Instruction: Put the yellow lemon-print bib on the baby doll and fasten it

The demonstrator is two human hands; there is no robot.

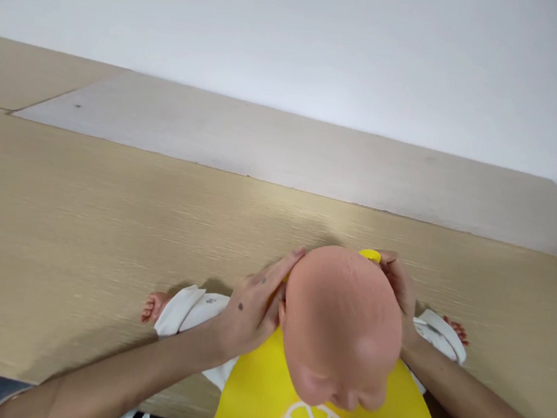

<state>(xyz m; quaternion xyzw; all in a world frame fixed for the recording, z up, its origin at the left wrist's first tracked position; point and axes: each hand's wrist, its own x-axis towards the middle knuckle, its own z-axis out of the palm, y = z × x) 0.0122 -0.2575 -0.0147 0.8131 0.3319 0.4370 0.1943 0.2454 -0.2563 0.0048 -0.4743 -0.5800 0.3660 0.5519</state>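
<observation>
A baby doll [341, 317] with a bald head sits at the near edge of the wooden table [106, 216], facing me. It wears a white garment and a yellow bib [262, 395] with a white lemon-slice print. My left hand [255, 303] reaches behind the left side of the doll's head at the neck, its fingers curled there. On the other side, my right hand [400, 287] pinches a yellow end of the bib [370, 254] behind the head. The doll's small hands stick out on both sides.
A lighter board [315, 153] lies along the far part of the table against a white wall [299, 30]. A dark striped item shows at the bottom left edge below the table.
</observation>
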